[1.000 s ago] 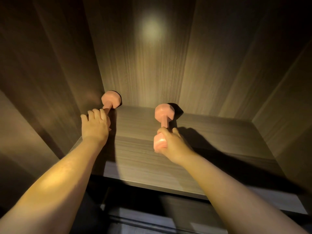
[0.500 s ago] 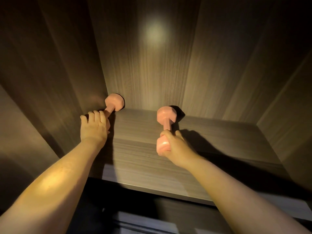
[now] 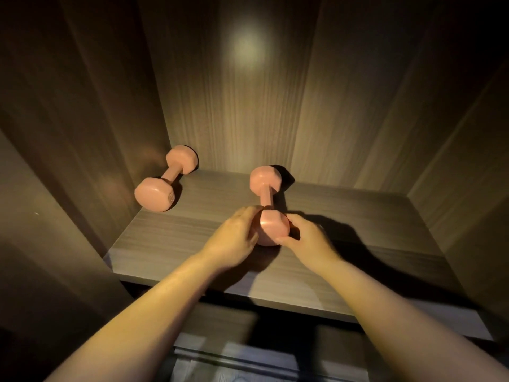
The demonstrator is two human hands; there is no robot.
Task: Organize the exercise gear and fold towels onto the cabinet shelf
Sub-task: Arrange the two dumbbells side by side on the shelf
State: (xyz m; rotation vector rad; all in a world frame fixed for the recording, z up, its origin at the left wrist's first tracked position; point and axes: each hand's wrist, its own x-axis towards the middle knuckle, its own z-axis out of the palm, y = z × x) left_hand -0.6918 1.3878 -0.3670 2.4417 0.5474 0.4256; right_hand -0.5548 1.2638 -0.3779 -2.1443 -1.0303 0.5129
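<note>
Two pink dumbbells lie on the wooden cabinet shelf (image 3: 358,216). The left dumbbell (image 3: 165,183) rests free in the back left corner, against the side wall. The middle dumbbell (image 3: 268,205) points front to back. My left hand (image 3: 234,238) grips its near head from the left. My right hand (image 3: 305,241) grips the same head from the right, thumb and fingers curled around it. No towels are in view.
Dark wood walls close the shelf in at the left (image 3: 68,133), back (image 3: 248,92) and right (image 3: 468,161). The shelf's front edge (image 3: 275,301) runs below my wrists, with a darker level beneath it. Bare shelf surface lies to the right of the middle dumbbell.
My left hand let go of the left dumbbell and moved right onto the near head of the middle dumbbell. My right hand stayed on that head.
</note>
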